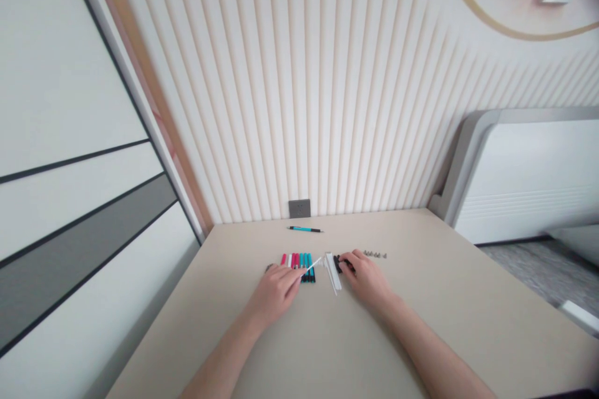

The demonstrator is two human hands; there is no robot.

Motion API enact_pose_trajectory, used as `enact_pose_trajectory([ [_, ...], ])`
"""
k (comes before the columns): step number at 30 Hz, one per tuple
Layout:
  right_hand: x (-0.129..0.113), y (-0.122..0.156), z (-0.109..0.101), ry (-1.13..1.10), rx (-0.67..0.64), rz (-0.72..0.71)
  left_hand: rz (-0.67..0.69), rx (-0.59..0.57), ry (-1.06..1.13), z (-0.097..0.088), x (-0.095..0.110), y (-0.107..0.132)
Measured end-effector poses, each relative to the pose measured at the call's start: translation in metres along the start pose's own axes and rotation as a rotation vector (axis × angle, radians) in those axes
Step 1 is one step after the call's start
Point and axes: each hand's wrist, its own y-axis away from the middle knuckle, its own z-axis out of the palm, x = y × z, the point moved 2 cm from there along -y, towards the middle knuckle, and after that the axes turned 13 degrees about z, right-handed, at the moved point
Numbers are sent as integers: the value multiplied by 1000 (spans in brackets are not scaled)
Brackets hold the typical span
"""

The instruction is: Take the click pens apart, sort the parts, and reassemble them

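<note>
Fingers point(296, 274) of the left hand point(276, 293) are closed on 1 thin white rod point(312, 266), which slants up across the row of pen barrels. The right hand point(367, 277) has its fingers bent narrow over the black pieces point(337, 264); I cannot tell whether they grip 1. Both forearms lie over the beige table point(318, 349). Between the hands, more white rods point(333, 274) lie lengthwise, just beside the black pieces. The red, white and blue pen barrels point(306, 260) lie side by side, partly covered by the left hand. Right of the right hand, small metal pieces point(377, 255) form a short row. Farther back, 1 blue-and-black pen point(305, 229) lies crosswise, near a dark socket point(299, 208) on the ribbed wall point(243, 106).
</note>
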Motion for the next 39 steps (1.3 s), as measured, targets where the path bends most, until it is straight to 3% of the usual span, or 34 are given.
enact_pose_trajectory([
  [6,0,-4,5,37,-9,-9,-30,32,-39,4,8,-5],
  [10,-3,-2,4,65,0,3,-57,37,-87,11,24,-17],
  [17,0,0,0,134,38,47,-53,-137,-180,45,60,-60],
  [21,2,-1,-2,175,56,89,-85,-189,-211,64,67,-76],
  [28,-4,-2,-1,234,73,132,-107,-181,-210,77,61,-75],
  [39,-1,-5,3,226,81,158,-58,-123,-98,68,64,-65],
])
